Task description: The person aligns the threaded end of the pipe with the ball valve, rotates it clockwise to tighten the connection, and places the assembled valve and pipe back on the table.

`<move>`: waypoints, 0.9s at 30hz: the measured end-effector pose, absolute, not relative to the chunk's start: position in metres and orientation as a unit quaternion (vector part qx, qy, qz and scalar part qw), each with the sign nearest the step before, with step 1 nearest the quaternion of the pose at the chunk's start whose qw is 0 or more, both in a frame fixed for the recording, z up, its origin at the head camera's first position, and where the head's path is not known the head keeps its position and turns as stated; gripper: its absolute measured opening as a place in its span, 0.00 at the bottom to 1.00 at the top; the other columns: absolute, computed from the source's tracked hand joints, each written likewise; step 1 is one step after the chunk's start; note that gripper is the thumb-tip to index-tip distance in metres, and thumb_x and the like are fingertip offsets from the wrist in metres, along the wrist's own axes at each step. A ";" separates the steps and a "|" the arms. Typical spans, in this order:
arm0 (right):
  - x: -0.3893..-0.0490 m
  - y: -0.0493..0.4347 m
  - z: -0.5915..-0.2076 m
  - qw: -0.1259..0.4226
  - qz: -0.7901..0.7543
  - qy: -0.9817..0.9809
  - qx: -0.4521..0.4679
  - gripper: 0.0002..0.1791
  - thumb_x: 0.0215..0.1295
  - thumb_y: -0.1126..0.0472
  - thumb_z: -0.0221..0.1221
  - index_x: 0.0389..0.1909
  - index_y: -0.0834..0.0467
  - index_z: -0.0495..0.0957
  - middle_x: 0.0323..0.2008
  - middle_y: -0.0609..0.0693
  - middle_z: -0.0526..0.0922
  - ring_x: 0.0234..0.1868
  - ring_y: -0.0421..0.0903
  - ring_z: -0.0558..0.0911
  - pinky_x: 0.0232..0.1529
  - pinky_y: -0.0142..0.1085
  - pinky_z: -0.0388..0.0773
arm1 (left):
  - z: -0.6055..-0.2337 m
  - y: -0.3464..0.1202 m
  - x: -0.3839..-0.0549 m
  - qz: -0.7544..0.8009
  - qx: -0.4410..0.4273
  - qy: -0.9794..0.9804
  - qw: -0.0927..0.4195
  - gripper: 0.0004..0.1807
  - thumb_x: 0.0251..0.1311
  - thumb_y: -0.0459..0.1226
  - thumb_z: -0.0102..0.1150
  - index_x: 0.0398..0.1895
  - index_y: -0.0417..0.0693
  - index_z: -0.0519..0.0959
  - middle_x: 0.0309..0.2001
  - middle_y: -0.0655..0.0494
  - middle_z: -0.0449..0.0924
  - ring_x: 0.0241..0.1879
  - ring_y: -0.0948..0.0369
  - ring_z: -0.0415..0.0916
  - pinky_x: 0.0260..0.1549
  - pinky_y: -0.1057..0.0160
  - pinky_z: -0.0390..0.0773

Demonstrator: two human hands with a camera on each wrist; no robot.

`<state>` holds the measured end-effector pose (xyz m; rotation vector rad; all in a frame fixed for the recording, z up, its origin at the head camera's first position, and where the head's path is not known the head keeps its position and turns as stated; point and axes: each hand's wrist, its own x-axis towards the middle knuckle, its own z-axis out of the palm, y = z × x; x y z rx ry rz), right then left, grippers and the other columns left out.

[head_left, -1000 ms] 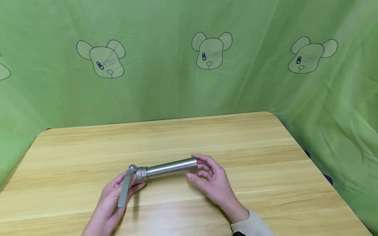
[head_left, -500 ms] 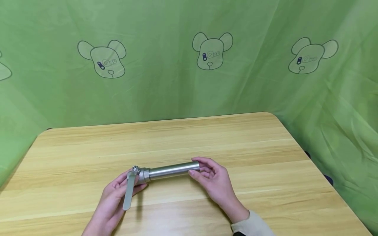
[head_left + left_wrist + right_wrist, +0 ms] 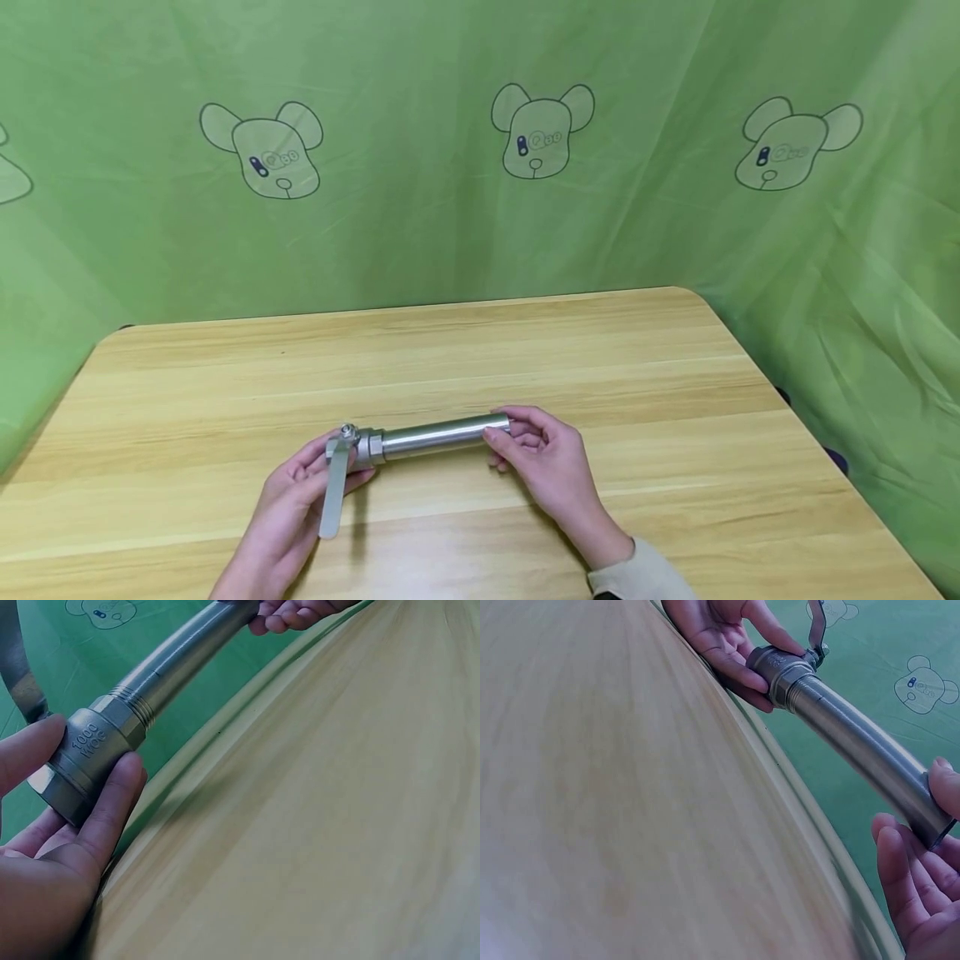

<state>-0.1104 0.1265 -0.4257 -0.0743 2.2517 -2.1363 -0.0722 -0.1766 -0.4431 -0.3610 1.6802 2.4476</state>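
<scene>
With my left fingers gripping the valve and my right fingers pinching the pipe near its outer end, above the table, I should steady the valve and keep the pipe coaxial, so any turn loads the threads evenly.

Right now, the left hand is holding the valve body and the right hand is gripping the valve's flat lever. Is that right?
Not quite: the right hand holds the free end of the pipe, not the lever, as the head view shows. The left hand does hold the valve body.
</scene>
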 end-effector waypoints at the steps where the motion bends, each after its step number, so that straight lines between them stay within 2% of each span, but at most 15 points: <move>1: -0.110 0.126 -0.426 0.020 -0.688 0.725 -0.021 0.23 0.64 0.66 0.75 0.58 0.68 0.83 0.37 0.59 0.89 0.30 0.46 0.90 0.36 0.38 0.94 | -0.443 -0.176 -0.072 0.816 -0.121 0.560 0.078 0.29 0.76 0.29 0.57 0.77 0.35 0.65 0.58 0.62 0.89 0.57 0.61 0.88 0.63 0.57 0.88; 8: -0.110 0.127 -0.427 0.019 -0.672 0.741 -0.011 0.24 0.66 0.61 0.75 0.58 0.67 0.82 0.33 0.56 0.89 0.25 0.46 0.89 0.30 0.38 0.93 | -0.443 -0.175 -0.072 0.814 -0.127 0.561 0.079 0.27 0.75 0.29 0.59 0.74 0.38 0.69 0.57 0.61 0.90 0.56 0.60 0.89 0.63 0.57 0.88; 12: -0.111 0.129 -0.428 0.023 -0.672 0.740 -0.016 0.24 0.65 0.62 0.75 0.58 0.67 0.82 0.34 0.57 0.89 0.25 0.45 0.88 0.30 0.37 0.92 | -0.441 -0.175 -0.072 0.815 -0.128 0.560 0.078 0.28 0.75 0.29 0.58 0.76 0.36 0.67 0.58 0.60 0.90 0.56 0.60 0.89 0.63 0.57 0.88; 18: -0.111 0.132 -0.430 0.009 -0.672 0.739 -0.058 0.30 0.54 0.69 0.79 0.59 0.62 0.82 0.40 0.58 0.87 0.32 0.40 0.85 0.36 0.29 0.90 | -0.438 -0.176 -0.073 0.812 -0.130 0.562 0.091 0.32 0.76 0.33 0.61 0.79 0.32 0.64 0.62 0.54 0.87 0.60 0.60 0.87 0.64 0.56 0.87; 20: -0.111 0.133 -0.431 0.001 -0.665 0.743 -0.074 0.31 0.54 0.69 0.79 0.60 0.61 0.82 0.41 0.58 0.86 0.33 0.39 0.84 0.37 0.28 0.89 | -0.437 -0.176 -0.073 0.810 -0.132 0.564 0.094 0.32 0.76 0.34 0.61 0.78 0.33 0.64 0.63 0.53 0.87 0.61 0.60 0.86 0.64 0.56 0.87; 23: -0.111 0.133 -0.432 -0.009 -0.664 0.743 -0.088 0.29 0.55 0.69 0.79 0.60 0.59 0.83 0.41 0.59 0.86 0.34 0.39 0.85 0.38 0.28 0.89 | -0.437 -0.176 -0.073 0.809 -0.132 0.565 0.095 0.32 0.76 0.34 0.61 0.78 0.33 0.64 0.63 0.53 0.87 0.61 0.60 0.86 0.64 0.57 0.87; 27: -0.111 0.133 -0.433 -0.014 -0.680 0.725 -0.112 0.29 0.55 0.72 0.77 0.59 0.62 0.82 0.49 0.62 0.87 0.43 0.41 0.89 0.48 0.32 0.92 | -0.437 -0.176 -0.073 0.811 -0.133 0.562 0.095 0.33 0.76 0.33 0.60 0.79 0.33 0.64 0.63 0.54 0.87 0.60 0.59 0.87 0.65 0.57 0.87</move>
